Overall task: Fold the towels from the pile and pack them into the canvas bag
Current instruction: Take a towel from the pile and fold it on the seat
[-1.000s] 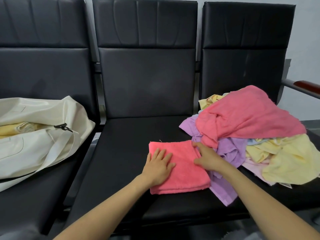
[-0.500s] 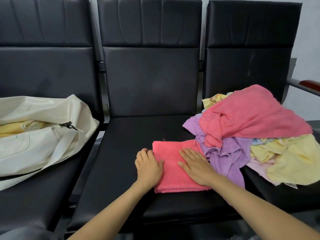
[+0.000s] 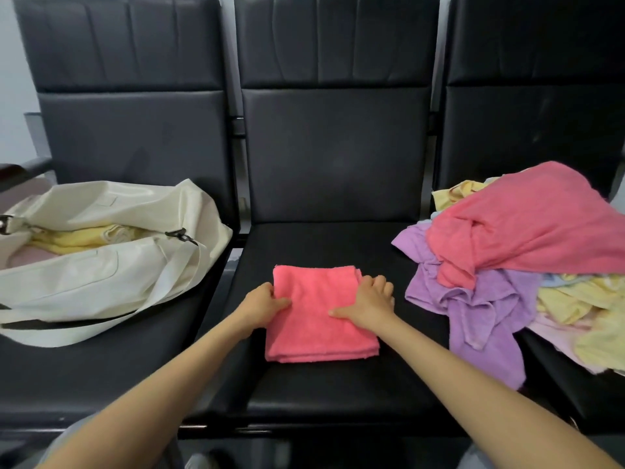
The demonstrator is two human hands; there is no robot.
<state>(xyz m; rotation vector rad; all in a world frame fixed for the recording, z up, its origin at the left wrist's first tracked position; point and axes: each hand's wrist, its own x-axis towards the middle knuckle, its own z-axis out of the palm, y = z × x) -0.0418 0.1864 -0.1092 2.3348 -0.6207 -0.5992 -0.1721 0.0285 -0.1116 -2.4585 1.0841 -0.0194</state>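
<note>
A folded pink towel (image 3: 321,319), plush terry squared into a thick, near-square pad, lies flat on the middle seat (image 3: 338,394) of a row of black leatherette chairs. Its layered edges face the person, and its slightly longer side seems to run front to back, though the wide lens makes that hard to judge. The left hand (image 3: 260,304) grips the towel's left edge, thumb on top and fingers curled at the side; the right hand (image 3: 370,301) clasps the right edge likewise. On the left seat a cream canvas bag (image 3: 101,282) slumps with its mouth open upward, a folded yellow towel (image 3: 77,239) inside. On the right seat a rumpled pile (image 3: 490,299) of pink, lilac and yellow towels spills toward the middle.
</note>
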